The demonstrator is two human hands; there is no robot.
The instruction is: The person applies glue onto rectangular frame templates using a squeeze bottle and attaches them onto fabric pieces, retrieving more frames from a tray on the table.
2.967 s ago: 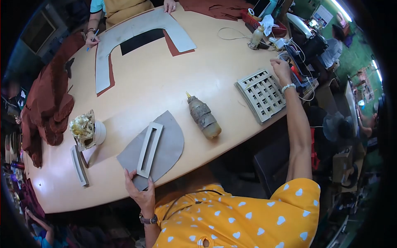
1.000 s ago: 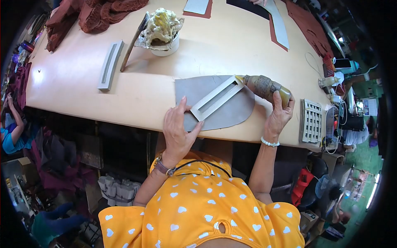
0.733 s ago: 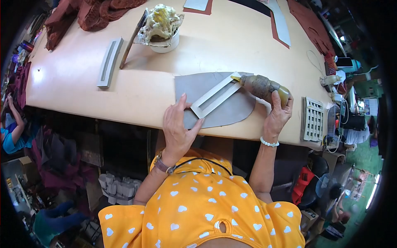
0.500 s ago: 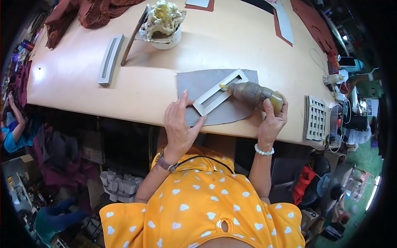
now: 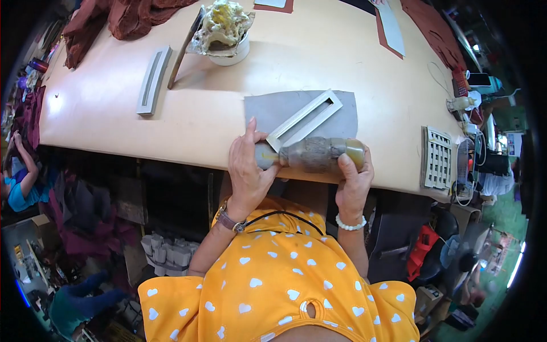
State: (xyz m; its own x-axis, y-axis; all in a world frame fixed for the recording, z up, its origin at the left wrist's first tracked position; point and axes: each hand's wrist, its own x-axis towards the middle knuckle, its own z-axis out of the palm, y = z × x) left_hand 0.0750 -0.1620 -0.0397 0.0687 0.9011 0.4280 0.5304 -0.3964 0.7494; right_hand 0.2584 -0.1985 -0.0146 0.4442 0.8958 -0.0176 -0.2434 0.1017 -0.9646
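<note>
While the right hand [image 5: 354, 176] grasps the wide end of a squeeze bottle [image 5: 316, 154], fingers and thumb wrapped round it, the bottle's narrow end points to 9 o'clock, close to the thumb of the left hand [image 5: 248, 165]. The bottle is tipped on its side over the near part of a grey sheet [image 5: 273, 108]; whether it touches the sheet cannot be told. The left hand's fingers are spread, with thumb and forefinger parted at the 8 o'clock end of a slotted frame [image 5: 319, 108]; how firmly they press is unclear. That frame lies aslant on the sheet, its far end aimed at 2 o'clock.

With the sheet as the centre of the dial, a second slotted piece [image 5: 154, 80] rests on the table [image 5: 194, 125] between 9 and 10 o'clock. At 11 o'clock stands a white tub [image 5: 239, 52] topped by a pale, lumpy mass [image 5: 222, 25], with a dark stick [image 5: 185, 51] leaning beside it. Rust-coloured material [image 5: 85, 34] is heaped at 10 o'clock. A panel of small openings [image 5: 437, 159] lies between 3 and 4 o'clock, near the table's edge.
</note>
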